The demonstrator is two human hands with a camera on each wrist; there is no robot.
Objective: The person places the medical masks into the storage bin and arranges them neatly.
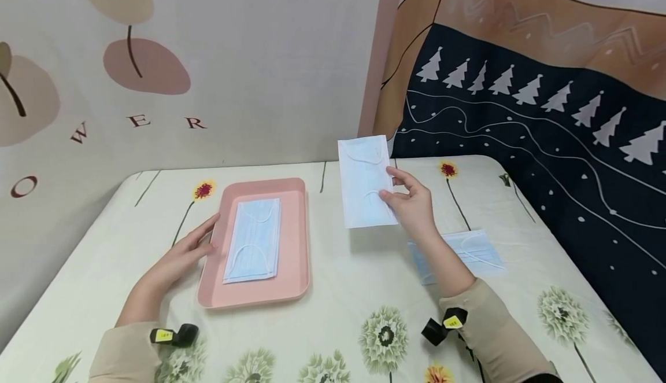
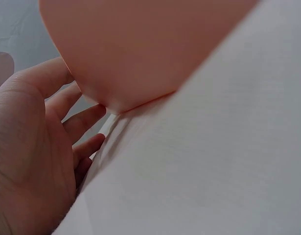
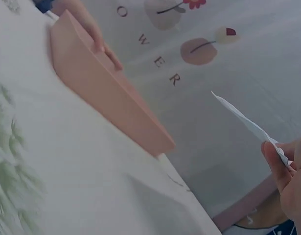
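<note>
My right hand (image 1: 414, 206) pinches a light-blue face mask (image 1: 364, 180) by its right edge, thumb in front, and holds it up above the table to the right of the tray. The right wrist view shows this face mask (image 3: 248, 120) nearly edge-on between thumb and fingers. A pink tray (image 1: 293, 244) lies left of the middle, with blue face masks (image 1: 252, 241) stacked flat inside. My left hand (image 1: 179, 261) rests at the tray's left side. In the left wrist view, its loosely extended fingers (image 2: 86, 122) touch the outer wall of the tray (image 2: 140, 49).
Another blue face mask (image 1: 476, 250) lies on the table under my right forearm, partly hidden by it. A white flowered cloth (image 1: 333, 325) covers the table. Behind stands a pale printed curtain (image 1: 270, 70), and a dark cloth with white trees (image 1: 520, 122) hangs at the right.
</note>
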